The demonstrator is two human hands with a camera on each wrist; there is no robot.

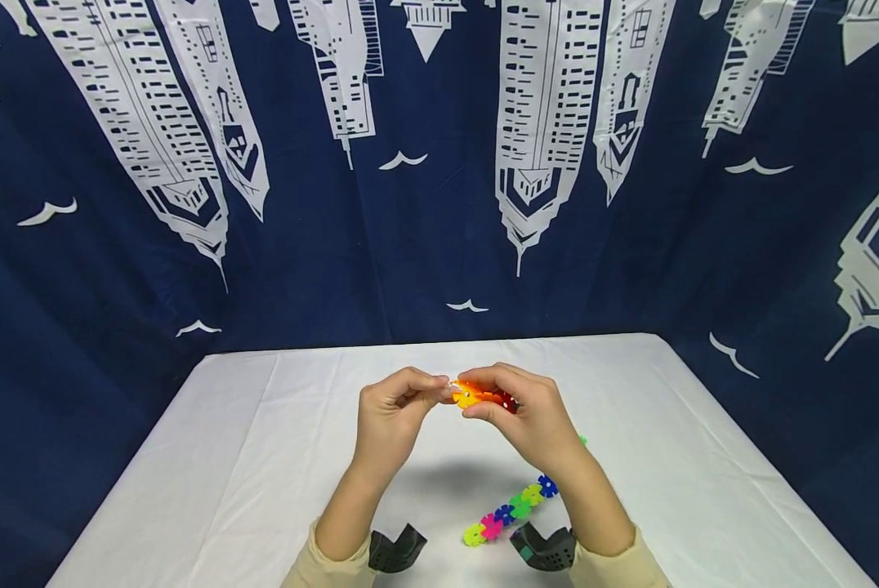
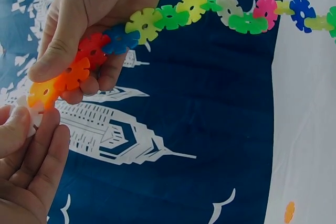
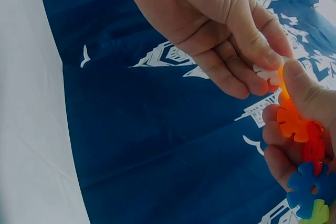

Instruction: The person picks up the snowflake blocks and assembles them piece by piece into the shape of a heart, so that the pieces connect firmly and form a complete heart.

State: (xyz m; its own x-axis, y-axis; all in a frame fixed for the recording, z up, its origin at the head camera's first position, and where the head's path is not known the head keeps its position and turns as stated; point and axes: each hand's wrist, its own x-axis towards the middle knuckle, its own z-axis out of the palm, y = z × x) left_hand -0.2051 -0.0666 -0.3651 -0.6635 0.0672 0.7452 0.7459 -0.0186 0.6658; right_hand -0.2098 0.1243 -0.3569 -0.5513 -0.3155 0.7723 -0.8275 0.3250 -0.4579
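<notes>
Above the table my left hand (image 1: 391, 412) pinches a white flower-shaped plastic disc (image 2: 35, 115) between thumb and fingers. The white disc meets the yellow-orange disc (image 2: 44, 92) at the end of a chain of interlocking discs. Just right of it, my right hand (image 1: 533, 412) grips that end of the chain, thumb on one side and fingers behind. Orange (image 3: 292, 123), red (image 3: 313, 145) and blue (image 3: 310, 190) discs follow, partly covered by the right hand. Farther along, the multicoloured chain (image 1: 520, 506) hangs down and its other end lies on the table.
A white cloth covers the table (image 1: 278, 457), backed by a dark blue curtain (image 1: 425, 245) with white building prints. A loose orange piece (image 2: 289, 212) lies on the white cloth. Black wrist cameras (image 1: 397, 549) sit on both wrists.
</notes>
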